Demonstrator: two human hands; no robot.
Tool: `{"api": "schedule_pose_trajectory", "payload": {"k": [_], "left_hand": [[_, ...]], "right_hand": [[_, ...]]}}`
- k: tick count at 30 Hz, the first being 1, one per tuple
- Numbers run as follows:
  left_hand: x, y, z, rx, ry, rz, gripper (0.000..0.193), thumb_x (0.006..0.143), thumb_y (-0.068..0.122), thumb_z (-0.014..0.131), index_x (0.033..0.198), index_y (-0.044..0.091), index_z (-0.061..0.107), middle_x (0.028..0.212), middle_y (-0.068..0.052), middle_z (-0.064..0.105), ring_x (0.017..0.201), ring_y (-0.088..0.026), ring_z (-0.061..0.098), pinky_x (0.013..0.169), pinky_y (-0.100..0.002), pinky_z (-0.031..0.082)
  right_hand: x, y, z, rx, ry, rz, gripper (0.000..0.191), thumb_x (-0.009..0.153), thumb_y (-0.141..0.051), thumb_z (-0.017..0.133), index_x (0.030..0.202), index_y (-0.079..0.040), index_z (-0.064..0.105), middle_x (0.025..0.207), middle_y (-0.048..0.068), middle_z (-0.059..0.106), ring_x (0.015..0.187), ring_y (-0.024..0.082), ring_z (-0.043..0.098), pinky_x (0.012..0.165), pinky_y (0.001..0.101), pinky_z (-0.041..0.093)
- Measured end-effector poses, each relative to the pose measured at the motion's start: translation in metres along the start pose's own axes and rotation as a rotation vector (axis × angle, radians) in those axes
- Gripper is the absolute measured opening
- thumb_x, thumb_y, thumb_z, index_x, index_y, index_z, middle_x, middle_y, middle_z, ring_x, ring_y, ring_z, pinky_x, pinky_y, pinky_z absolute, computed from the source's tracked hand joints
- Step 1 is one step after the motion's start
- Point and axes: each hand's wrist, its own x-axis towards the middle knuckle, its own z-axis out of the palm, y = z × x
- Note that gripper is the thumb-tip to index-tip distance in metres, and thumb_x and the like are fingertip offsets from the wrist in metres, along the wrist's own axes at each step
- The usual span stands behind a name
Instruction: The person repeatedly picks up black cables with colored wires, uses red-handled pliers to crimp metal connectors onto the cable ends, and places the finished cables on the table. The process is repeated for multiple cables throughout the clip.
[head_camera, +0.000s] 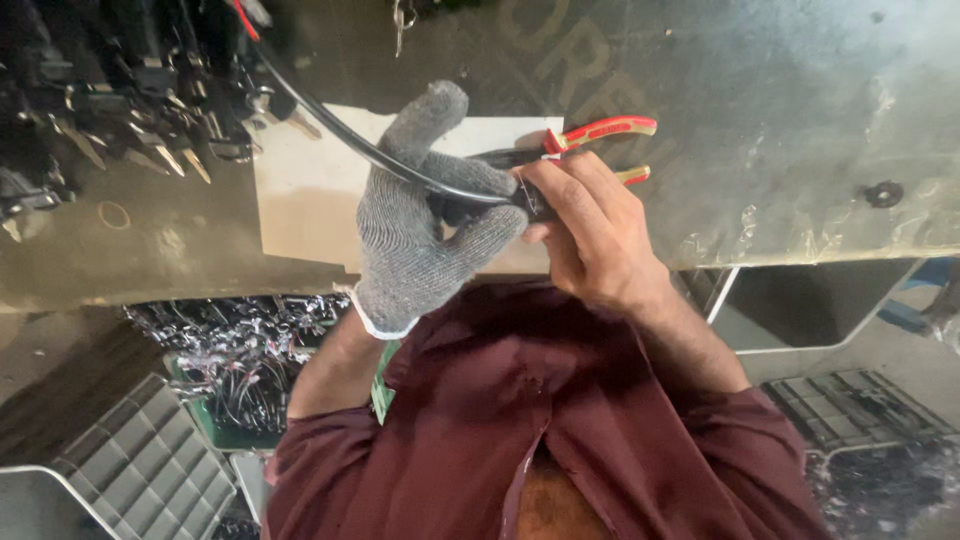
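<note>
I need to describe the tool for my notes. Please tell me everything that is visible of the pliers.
The pliers have two handles covered in red grips with yellow edges; the metal looks dark. They lie nearly level above a grey worktop, handles pointing away to one side. The bare right hand grips them near the joint. The head is mostly hidden between that hand and the gloved left hand, where a black cable meets it. A small white tag sits by the upper handle.

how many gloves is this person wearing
1. A grey knit glove covers the left hand, which grips the black cable. The right hand is bare and holds red-handled pliers.
</note>
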Motion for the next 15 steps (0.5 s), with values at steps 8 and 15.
{"api": "schedule_pose_trajectory", "payload": {"k": [8,15], "left_hand": [[0.008,0.008,-0.011,0.216,-0.088,0.133,0.042,0.085,0.024,0.089,0.117,0.013,0.066,0.138,-0.018,0.063,0.123,-0.027,0.068,0.101,-0.036,0.058],[0.012,0.007,-0.022,0.065,-0.331,-0.24,0.054,0.085,0.031,0.085,0.131,0.01,0.064,0.125,-0.005,0.076,0.102,-0.019,0.08,0.089,-0.029,0.063]], "right_hand": [[-0.007,-0.001,0.002,-0.057,-0.029,0.014,0.051,0.086,0.004,0.073,0.133,0.007,0.054,0.117,0.023,0.06,0.104,0.043,0.063,0.09,0.0472,0.054],[-0.013,0.001,0.004,-0.062,-0.13,0.035,0.057,0.079,0.002,0.076,0.131,0.007,0.054,0.109,0.021,0.061,0.099,0.041,0.064,0.083,0.0474,0.053]]}}
